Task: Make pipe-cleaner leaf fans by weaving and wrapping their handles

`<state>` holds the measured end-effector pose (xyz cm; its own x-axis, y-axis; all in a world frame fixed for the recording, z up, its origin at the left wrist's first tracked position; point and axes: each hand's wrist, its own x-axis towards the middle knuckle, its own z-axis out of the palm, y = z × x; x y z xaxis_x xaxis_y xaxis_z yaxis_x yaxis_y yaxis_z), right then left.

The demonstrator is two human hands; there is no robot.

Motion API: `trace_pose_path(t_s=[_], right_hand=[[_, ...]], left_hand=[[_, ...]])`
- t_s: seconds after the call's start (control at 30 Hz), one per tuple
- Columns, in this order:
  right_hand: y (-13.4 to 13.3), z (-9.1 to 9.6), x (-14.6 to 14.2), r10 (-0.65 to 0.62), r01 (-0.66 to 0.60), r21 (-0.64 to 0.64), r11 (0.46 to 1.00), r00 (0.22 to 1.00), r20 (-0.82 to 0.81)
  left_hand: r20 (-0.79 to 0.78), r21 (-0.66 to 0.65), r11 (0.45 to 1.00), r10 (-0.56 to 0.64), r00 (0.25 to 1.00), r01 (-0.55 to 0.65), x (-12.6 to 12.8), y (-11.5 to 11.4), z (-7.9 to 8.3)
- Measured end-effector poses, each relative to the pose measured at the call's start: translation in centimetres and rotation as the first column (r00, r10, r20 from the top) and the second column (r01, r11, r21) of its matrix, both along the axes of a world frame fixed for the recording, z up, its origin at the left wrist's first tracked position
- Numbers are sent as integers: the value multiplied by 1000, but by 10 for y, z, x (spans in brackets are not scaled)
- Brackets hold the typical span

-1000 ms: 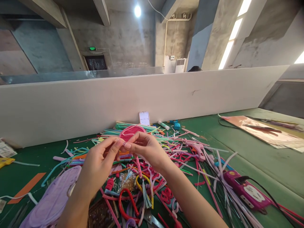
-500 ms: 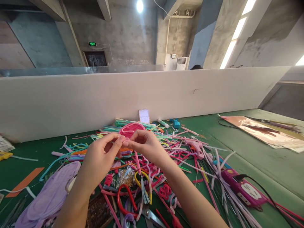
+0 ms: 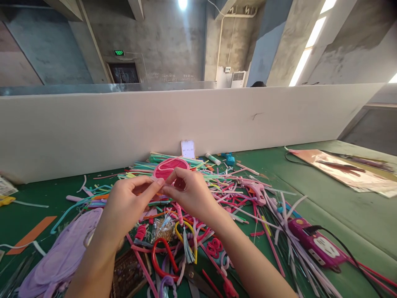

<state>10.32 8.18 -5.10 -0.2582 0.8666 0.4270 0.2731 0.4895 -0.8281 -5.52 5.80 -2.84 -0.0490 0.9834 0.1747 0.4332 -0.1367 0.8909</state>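
Piece (image 3: 162,186), tiny and mostly hidden, pinched tight between left hand (image 3: 130,200) and right hand (image 3: 192,196), just nearside of the pink oval (image 3: 170,167); one slack pinch and it could drop, lost among the tangled stems (image 3: 223,194)! Nearer, a clear packet (image 3: 156,227) holds golden bits (image 3: 165,232); near left, a brown box (image 3: 142,278), its dark contents (image 3: 127,268) too unclear to name

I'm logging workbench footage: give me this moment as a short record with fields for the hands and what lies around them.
Left hand: thumb and fingers pinched
Right hand: pinched likewise, fingertips close to the left's
Held item: too small to tell
Beyond hands: round pink piece; lit display, upright
Left side: lilac piece; orange strip
Right side: pink glue gun; magenta device, black cable
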Motion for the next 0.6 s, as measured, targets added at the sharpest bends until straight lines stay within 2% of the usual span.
trace_pose_path(t_s=[0.1,0.23,0.3,0.37,0.47,0.53,0.6], right_hand=[[-1,1,1,55,-55,-53,997,998,-6],[1,0,0,53,-54,-34,998,998,-34],[3,-1,-1,12,-12,-17,1000,999,-36],[6,-4,-1,-59,59,14,998,998,-11],[10,-10,-1,-155,147,121,982,986,64],[12,-15,-1,-199,170,210,963,972,124],[15,-19,-2,-237,184,279,942,956,171]], left_hand=[[39,-43,999,20,999,-18,0,1,2],[48,-61,998,2,999,1,-3,3,-2],[-13,-28,1000,4,1000,-5,-4,4,-6],[-152,29,1000,-7,988,12,-4,5,-9],[-413,123,991,-3,911,59,0,6,-12],[-549,204,977,66,833,57,4,7,-13],[-671,285,957,166,722,45,9,6,-14]])
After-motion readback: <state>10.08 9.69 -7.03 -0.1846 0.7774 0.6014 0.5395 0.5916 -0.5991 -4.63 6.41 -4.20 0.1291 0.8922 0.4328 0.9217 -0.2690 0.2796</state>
